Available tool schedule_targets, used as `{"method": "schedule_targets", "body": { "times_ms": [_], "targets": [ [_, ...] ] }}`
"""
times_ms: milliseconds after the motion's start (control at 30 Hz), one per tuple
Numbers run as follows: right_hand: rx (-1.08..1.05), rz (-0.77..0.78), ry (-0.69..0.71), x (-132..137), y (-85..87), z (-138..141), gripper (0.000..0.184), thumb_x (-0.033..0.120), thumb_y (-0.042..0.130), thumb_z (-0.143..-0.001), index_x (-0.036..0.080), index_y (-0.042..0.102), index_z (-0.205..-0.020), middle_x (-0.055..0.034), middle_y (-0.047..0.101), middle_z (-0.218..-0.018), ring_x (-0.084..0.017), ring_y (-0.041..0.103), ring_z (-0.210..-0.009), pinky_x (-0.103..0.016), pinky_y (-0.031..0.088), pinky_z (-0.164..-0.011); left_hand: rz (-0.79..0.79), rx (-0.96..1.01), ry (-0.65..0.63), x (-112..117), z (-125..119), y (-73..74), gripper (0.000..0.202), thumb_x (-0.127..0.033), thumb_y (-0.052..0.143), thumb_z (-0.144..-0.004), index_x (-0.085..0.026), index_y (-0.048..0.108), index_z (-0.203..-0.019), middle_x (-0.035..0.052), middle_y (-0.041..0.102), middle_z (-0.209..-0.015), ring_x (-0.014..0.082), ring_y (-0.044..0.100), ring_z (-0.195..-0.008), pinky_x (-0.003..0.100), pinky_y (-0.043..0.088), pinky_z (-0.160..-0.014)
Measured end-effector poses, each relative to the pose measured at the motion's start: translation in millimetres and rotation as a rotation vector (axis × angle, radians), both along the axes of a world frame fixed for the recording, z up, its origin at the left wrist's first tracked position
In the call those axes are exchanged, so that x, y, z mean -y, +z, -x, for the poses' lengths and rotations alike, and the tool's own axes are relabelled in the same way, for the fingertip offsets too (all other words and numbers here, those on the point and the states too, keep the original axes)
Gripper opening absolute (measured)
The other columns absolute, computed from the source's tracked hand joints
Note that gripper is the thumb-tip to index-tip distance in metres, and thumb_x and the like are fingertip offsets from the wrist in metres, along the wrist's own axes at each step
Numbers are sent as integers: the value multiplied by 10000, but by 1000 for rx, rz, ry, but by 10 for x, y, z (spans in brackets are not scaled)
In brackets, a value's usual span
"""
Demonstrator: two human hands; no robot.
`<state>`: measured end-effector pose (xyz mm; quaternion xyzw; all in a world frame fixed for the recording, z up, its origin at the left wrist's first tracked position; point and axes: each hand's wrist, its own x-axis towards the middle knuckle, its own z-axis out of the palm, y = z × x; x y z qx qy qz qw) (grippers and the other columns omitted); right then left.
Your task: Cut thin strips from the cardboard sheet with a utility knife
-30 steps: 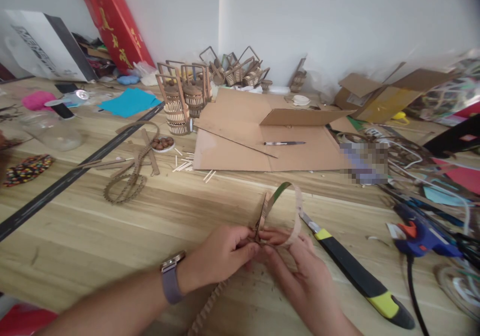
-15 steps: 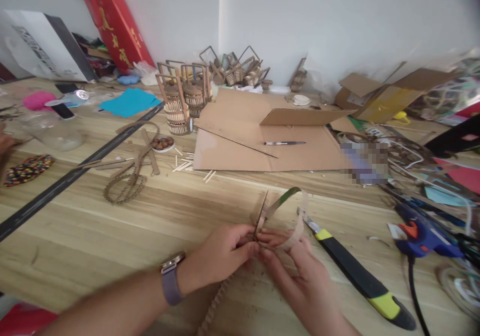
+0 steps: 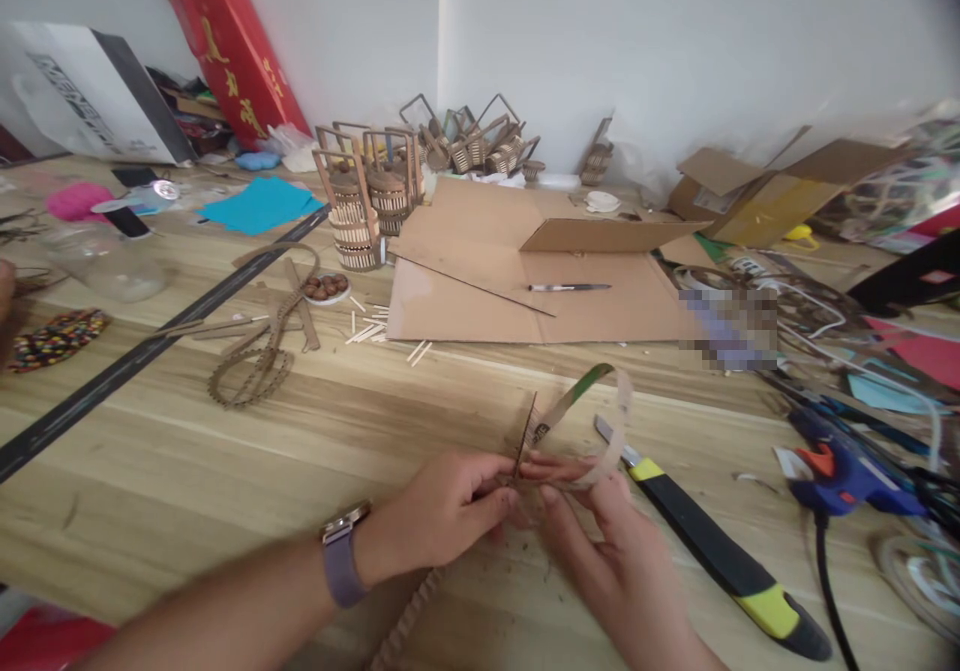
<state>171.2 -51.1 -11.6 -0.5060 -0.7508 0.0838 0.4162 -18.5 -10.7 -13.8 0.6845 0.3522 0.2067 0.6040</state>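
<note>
My left hand (image 3: 442,511), with a watch (image 3: 345,551) on its wrist, has thumb and fingers closed around a strip near the front of the table. My right hand (image 3: 615,551) is just to its right, thumb and fingers pinching the same work. A flat bamboo strip (image 3: 616,421), partly green, curves up in a loop above my right fingers. A thin notched piece (image 3: 527,433) stands upright between the hands. From under my left hand a notched strip (image 3: 409,616) trails toward the front. The fingertips hide where the pieces meet.
A yellow-black utility knife (image 3: 705,531) lies right of my hand, its blade end close by. Farther right is a blue glue gun (image 3: 847,471) with cables. Flattened cardboard (image 3: 465,301) holds a pen (image 3: 570,287). Small bamboo baskets (image 3: 352,221) stand behind. Coiled notched strips (image 3: 247,376) lie left.
My right hand has shifted slightly right, its thumb drawing away from my left fingertips. The loop has moved right with it. At the left edge, another person's hand has moved mostly out of view.
</note>
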Motion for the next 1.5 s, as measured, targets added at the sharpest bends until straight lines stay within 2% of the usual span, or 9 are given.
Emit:
{"method": "schedule_targets", "body": {
  "times_ms": [133, 300, 400, 533, 633, 900, 1167, 1367, 1500],
  "targets": [
    [-12, 6, -2, 4, 2, -8, 113, 261, 591, -894, 256, 677, -968, -43, 762, -921, -211, 711, -883, -315, 571, -711, 39, -4, 15, 12, 5, -33, 321, -389, 493, -953, -143, 663, -1070, 73, 719, -899, 165, 631, -721, 230, 442, -608],
    [41, -44, 30, 3, 1, 6, 135, 235, 581, -909, 267, 639, -1026, -14, 762, -950, -187, 709, -884, -322, 543, -742, 38, 13, 40, 17, -3, -41, 310, -371, 509, -950, -154, 641, -1126, 51, 705, -901, 143, 608, -704, 215, 432, -603],
    [64, -64, 35, -3, -6, 20, 150, 241, 591, -904, 266, 624, -1049, -8, 757, -971, -186, 703, -895, -329, 536, -760, 8, -1, 54, 6, -6, -34, 302, -375, 489, -963, -148, 653, -1078, 34, 682, -833, 135, 598, -679, 211, 424, -600],
    [64, -82, 55, -15, -32, 17, 71, 249, 622, -884, 262, 638, -951, -13, 757, -970, -201, 704, -913, -351, 532, -792, -35, -18, 59, -9, -13, -9, 322, -385, 459, -974, -137, 662, -992, 20, 648, -761, 134, 587, -657, 209, 404, -583],
    [65, -75, 55, -18, -32, 7, 90, 215, 599, -886, 268, 662, -922, -22, 765, -948, -207, 711, -895, -362, 531, -805, -59, -37, 56, -8, -18, 19, 333, -392, 459, -969, -133, 669, -951, 17, 637, -735, 133, 573, -647, 206, 390, -571],
    [-64, 38, -45, 5, 20, -1, 143, 283, 554, -911, 255, 693, -929, -50, 767, -905, -215, 717, -847, -311, 581, -704, -54, -88, 26, 7, 4, 13, 378, -379, 436, -967, -127, 710, -904, 27, 633, -696, 138, 563, -612, 214, 387, -561],
    [6, -21, 34, 8, -5, 12, 111, 257, 583, -897, 261, 673, -961, -32, 769, -904, -215, 718, -851, -349, 564, -765, -6, 14, 30, -3, -13, -8, 317, -405, 491, -962, -151, 665, -1040, 28, 681, -868, 130, 593, -698, 201, 428, -625],
    [61, -25, 39, -11, -39, 20, 82, 277, 606, -888, 271, 665, -945, -35, 763, -942, -228, 714, -876, -375, 546, -797, -20, -5, 51, 5, -15, -33, 323, -399, 475, -969, -143, 668, -1005, 23, 660, -778, 140, 603, -673, 207, 436, -610],
    [44, -24, 29, -17, -22, 17, 71, 273, 593, -895, 269, 664, -894, -31, 766, -916, -222, 716, -862, -363, 546, -785, -44, -21, 27, 2, -18, -29, 353, -404, 450, -977, -134, 675, -1007, 40, 678, -815, 151, 618, -682, 214, 440, -607]
  ]
}}
